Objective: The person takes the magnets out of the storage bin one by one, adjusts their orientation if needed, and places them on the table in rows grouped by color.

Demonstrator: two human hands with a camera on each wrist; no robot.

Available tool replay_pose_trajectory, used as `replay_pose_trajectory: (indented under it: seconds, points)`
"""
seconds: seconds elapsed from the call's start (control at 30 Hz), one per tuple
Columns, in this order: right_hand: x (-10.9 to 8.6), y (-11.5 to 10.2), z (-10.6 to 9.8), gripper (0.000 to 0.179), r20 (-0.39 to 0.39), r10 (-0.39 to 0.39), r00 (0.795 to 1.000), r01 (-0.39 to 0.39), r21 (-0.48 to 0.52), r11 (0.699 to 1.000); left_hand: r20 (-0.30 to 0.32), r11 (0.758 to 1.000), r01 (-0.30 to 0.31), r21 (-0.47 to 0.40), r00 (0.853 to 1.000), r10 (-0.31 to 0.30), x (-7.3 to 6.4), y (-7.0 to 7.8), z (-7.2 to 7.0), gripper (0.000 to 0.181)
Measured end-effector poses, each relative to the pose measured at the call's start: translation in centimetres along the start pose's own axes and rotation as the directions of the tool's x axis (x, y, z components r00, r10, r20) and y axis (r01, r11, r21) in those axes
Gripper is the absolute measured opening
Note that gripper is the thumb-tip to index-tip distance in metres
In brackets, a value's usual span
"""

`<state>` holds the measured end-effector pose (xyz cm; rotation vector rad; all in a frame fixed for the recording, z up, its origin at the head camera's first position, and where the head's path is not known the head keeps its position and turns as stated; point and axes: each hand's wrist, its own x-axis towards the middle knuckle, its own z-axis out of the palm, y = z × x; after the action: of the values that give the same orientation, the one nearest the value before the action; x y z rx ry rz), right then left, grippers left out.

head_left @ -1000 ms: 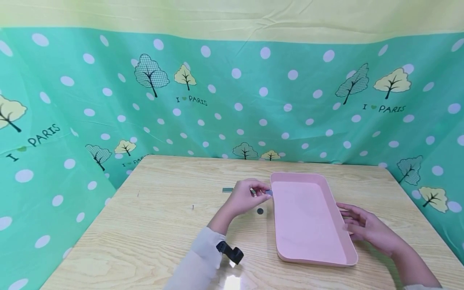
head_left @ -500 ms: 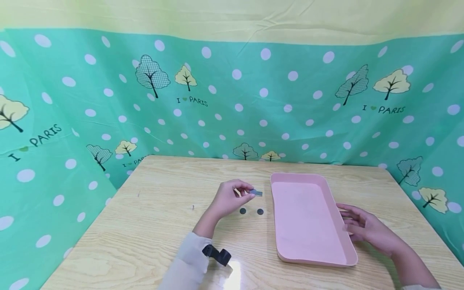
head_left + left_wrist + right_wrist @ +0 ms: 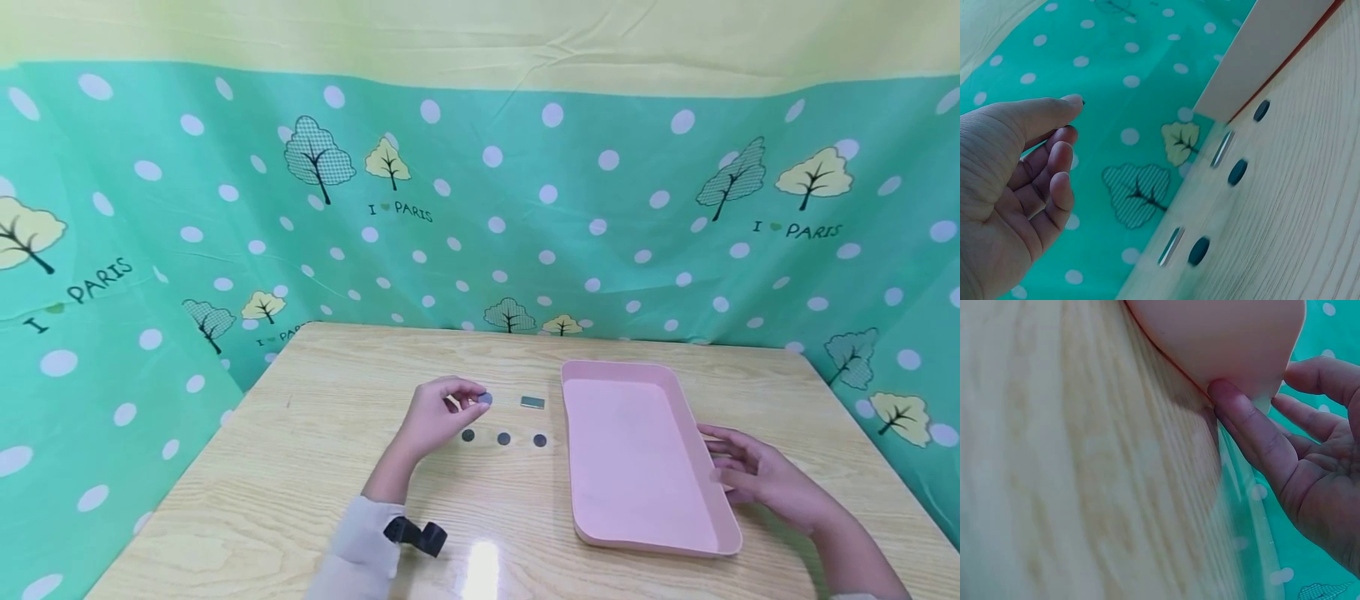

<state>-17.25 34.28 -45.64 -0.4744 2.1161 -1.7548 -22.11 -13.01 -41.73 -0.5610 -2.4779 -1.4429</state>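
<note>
Between its thumb and index finger, my left hand (image 3: pixel 442 408) pinches a small round grey-blue disc (image 3: pixel 485 398) just above the table. In the left wrist view, the hand (image 3: pixel 1022 175) hides nearly all of that disc. Several dark discs lie in a row, among them a disc (image 3: pixel 503 438) in the middle. Behind the row is a thin rectangular plate (image 3: pixel 532 402); the left wrist view also shows a second plate (image 3: pixel 1171 245). My right hand (image 3: pixel 765 475) rests its fingers against the outside of the pink tray's right wall (image 3: pixel 1235 344).
The shallow pink tray (image 3: pixel 637 467) lies on the right of the wooden table (image 3: pixel 262 500), with nothing visible inside it. A green dotted curtain (image 3: pixel 450 208) hangs along the table's back and sides. A black strap (image 3: pixel 416 535) is on the left wrist.
My left hand has moved left, away from the tray's edge, still pinching the disc. The right-hand plate and two more table discs have come into sight. My right hand stays at the tray.
</note>
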Motion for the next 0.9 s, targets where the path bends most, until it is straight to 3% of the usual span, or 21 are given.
replay_pose_trajectory:
  seconds: [0.3,0.7,0.9]
  points:
    - [0.1,-0.2,0.2,0.053,-0.018,0.009,1.000,-0.010,-0.029,1.000,-0.060,0.999,0.049,0.010,0.997,-0.048,-0.6,-1.1,-2.0,0.015]
    - [0.0,0.1,0.1,0.054,-0.013,0.020,1.000,-0.020,-0.024,1.000,-0.040,0.990,0.141,0.027,0.989,-0.140,-0.9,-3.1,-3.1,0.013]
    - [0.0,0.2,0.1,0.052,-0.009,0.001,1.000,-0.001,-0.020,1.000,-0.007,0.977,0.212,0.021,0.977,-0.212,-1.0,-4.3,-3.4,0.013]
